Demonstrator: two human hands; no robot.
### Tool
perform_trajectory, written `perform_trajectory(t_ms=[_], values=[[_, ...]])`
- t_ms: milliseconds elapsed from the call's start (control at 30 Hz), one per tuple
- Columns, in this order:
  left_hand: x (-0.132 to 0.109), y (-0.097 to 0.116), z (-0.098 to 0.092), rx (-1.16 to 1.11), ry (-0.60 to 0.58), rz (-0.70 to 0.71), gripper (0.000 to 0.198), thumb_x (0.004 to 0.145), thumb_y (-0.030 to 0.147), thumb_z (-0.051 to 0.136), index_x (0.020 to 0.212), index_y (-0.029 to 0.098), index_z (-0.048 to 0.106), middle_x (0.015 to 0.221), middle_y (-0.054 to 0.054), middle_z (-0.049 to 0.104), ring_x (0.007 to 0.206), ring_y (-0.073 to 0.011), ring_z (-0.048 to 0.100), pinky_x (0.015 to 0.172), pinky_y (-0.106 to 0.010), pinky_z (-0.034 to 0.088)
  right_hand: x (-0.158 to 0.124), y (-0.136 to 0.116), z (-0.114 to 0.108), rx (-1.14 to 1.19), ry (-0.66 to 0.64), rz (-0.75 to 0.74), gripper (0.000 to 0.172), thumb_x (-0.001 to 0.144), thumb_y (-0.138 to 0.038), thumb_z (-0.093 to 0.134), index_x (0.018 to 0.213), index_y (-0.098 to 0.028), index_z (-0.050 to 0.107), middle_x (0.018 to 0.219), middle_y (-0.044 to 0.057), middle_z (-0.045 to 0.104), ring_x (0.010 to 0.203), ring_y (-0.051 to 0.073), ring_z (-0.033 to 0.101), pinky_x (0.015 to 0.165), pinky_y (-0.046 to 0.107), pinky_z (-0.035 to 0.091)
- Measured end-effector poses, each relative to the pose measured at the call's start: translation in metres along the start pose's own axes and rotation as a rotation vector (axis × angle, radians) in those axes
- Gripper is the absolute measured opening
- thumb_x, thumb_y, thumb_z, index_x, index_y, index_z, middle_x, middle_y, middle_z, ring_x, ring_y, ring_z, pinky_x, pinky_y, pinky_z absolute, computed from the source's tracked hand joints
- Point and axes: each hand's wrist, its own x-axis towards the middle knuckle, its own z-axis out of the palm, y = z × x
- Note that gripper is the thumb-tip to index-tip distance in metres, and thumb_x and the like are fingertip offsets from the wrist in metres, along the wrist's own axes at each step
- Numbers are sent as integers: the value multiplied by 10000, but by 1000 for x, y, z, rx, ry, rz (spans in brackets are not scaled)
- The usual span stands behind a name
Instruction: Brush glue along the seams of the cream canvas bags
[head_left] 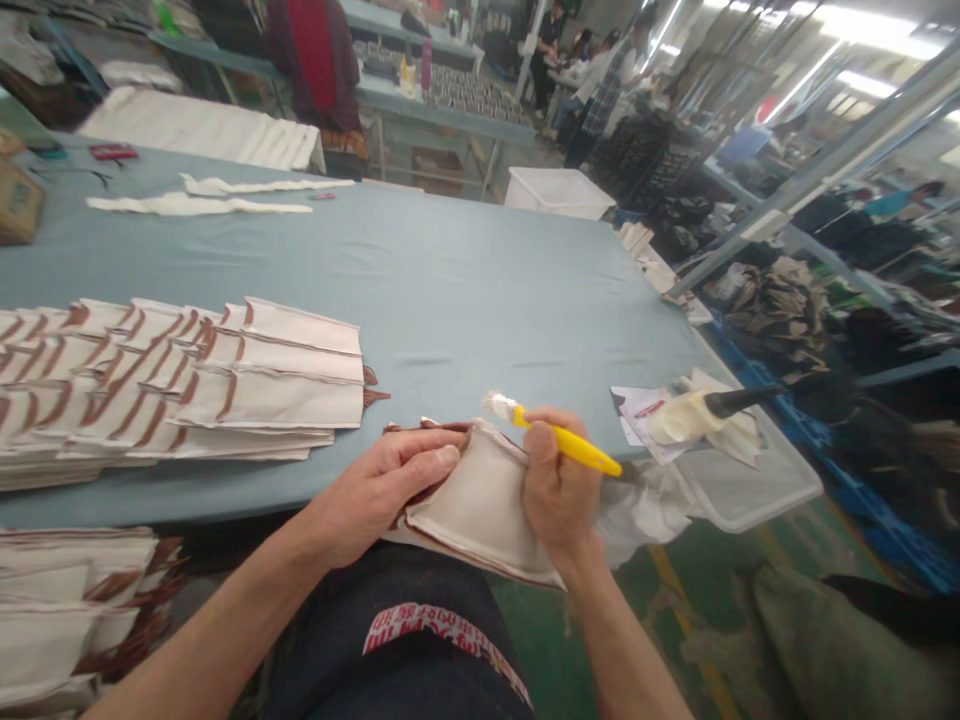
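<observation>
My right hand is closed round a yellow-handled brush, whose white bristles point up and left over a cream fabric piece with brown edging. My left hand presses that piece down at its left side, fingers curled on the cloth, at the near edge of the blue-grey table. The piece hangs partly over my lap.
A fanned stack of similar cream and brown pieces lies to the left, more on a pile below the table. A clear tray with a glue-coated tool sits right. White strips lie far back. People work at distant tables.
</observation>
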Motion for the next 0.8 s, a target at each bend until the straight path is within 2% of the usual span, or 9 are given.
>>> perform_trajectory(t_ms=[100,167,267,333,400,467,500,667,800], values=[[-6,-4,-9,164,28,93,503,1047,597,553,1330,252,785,1298,-69,781,1224,-287,674,967,-296,529,12,2,-15,15,107,91,325,1103,-444,518,998,-191,693,696,-25,615,610,149,614,592,266,484],[-10,-5,-12,227,7,118,508,1040,593,556,1344,250,776,1329,-75,774,1262,-305,666,1023,-322,527,17,1,-23,34,130,130,355,1100,-481,525,983,-189,690,671,-35,590,585,143,588,574,264,466],[-14,-4,-9,312,8,154,400,963,462,688,1259,218,801,1318,-89,766,1248,-308,664,1072,-339,513,20,0,-28,50,115,161,391,1102,-513,517,983,-183,689,674,-30,601,589,144,591,578,268,468],[-15,-3,-3,393,50,203,299,932,363,695,1149,194,810,1208,-88,775,1168,-280,680,1011,-306,525,19,0,-27,58,98,179,403,1102,-523,512,992,-179,691,675,-27,608,597,148,598,585,272,473],[-15,-1,2,467,41,241,200,939,304,633,958,178,788,932,-45,743,902,-205,677,800,-239,521,17,3,-24,51,84,195,416,1102,-531,503,985,-178,690,669,-27,607,598,152,599,585,276,471],[-17,0,6,499,-31,263,220,945,260,573,784,181,700,707,21,596,655,-130,536,614,-207,421,13,6,-20,40,55,208,431,1104,-539,485,981,-180,689,664,-27,603,594,157,594,580,281,465],[-17,1,8,506,-67,274,237,946,240,555,737,184,653,661,41,529,607,-111,468,576,-206,376,11,8,-17,36,33,216,438,1105,-543,476,982,-180,689,661,-27,601,591,159,590,576,283,462],[-20,3,16,488,-169,306,272,983,207,512,717,190,565,668,54,477,613,-100,405,582,-208,345,1,20,-5,22,-61,253,499,1094,-599,451,990,-172,689,655,-12,620,592,171,599,578,297,464],[-21,-2,13,503,-163,303,303,1023,252,486,749,185,597,726,25,556,683,-128,471,644,-226,393,-1,20,-7,38,-23,256,505,1083,-619,457,997,-167,665,627,-21,615,541,155,585,546,281,462]])
